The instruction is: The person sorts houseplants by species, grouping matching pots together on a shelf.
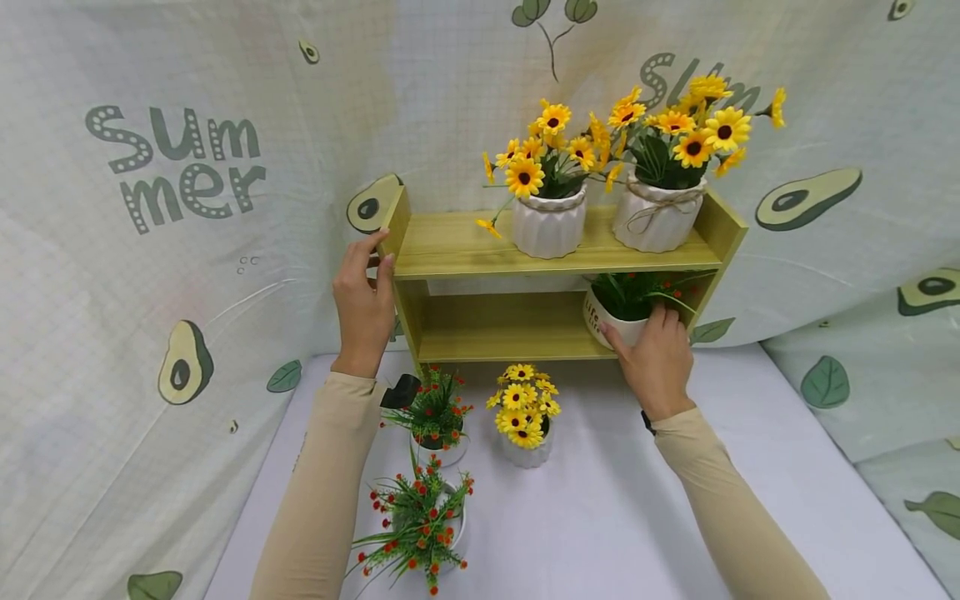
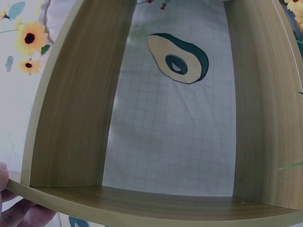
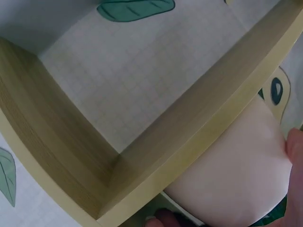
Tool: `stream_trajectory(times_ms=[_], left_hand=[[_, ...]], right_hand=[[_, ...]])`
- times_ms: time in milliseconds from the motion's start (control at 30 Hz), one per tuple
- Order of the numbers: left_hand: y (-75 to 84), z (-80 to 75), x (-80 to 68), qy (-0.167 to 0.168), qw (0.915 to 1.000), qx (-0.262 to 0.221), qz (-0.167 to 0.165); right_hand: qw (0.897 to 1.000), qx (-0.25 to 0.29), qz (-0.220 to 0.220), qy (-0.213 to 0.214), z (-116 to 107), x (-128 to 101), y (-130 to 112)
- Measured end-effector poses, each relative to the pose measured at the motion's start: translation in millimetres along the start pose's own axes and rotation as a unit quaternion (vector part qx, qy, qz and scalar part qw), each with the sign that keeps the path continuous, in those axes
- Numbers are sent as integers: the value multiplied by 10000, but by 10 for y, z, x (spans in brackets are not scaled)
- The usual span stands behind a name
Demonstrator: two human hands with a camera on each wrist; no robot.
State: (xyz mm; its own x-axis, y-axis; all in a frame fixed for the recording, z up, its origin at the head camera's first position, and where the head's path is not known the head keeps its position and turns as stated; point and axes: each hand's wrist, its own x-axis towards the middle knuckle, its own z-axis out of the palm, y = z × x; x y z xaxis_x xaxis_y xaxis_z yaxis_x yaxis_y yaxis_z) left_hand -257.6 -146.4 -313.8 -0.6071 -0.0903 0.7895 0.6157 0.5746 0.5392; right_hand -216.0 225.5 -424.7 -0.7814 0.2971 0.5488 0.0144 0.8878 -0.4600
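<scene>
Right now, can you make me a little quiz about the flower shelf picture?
1. How many pots stand on the top board of the wooden shelf?
2. True or false: the left hand holds a pot.
3. Which hand grips the white pot of green leaves on the lower board: A left, B right?

Key: 1. Two, both with yellow flowers. 2. False; it grips the shelf's left end. 3. B, the right hand.
</scene>
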Motion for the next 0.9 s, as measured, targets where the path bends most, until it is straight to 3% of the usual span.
stream_trajectory(times_ms=[133, 267, 433, 600, 700, 767, 900], left_hand=[[-21, 8, -3, -17, 10000, -22, -14], [-40, 14, -5, -67, 10000, -9, -5], [-35, 4, -2, -29, 10000, -15, 19], [-18, -9, 1, -54, 10000, 43, 42], [-13, -9, -1, -61, 10000, 11, -10], [-12, -6, -2, -57, 10000, -5, -40], [-9, 0, -7, -23, 10000, -19, -71]], right_hand=[[9994, 214, -139, 244, 27, -118, 23], [9969, 437, -424, 499, 35, -387, 38], [9941, 629, -805, 375, 83, -779, 41], [9893, 968, -1047, -314, 184, -1125, 39], [9829, 1222, -912, -1030, 251, -1282, 20], [9738, 1454, -700, -1600, 286, -1357, -5], [9444, 1834, -215, -2722, 361, -1452, -69]])
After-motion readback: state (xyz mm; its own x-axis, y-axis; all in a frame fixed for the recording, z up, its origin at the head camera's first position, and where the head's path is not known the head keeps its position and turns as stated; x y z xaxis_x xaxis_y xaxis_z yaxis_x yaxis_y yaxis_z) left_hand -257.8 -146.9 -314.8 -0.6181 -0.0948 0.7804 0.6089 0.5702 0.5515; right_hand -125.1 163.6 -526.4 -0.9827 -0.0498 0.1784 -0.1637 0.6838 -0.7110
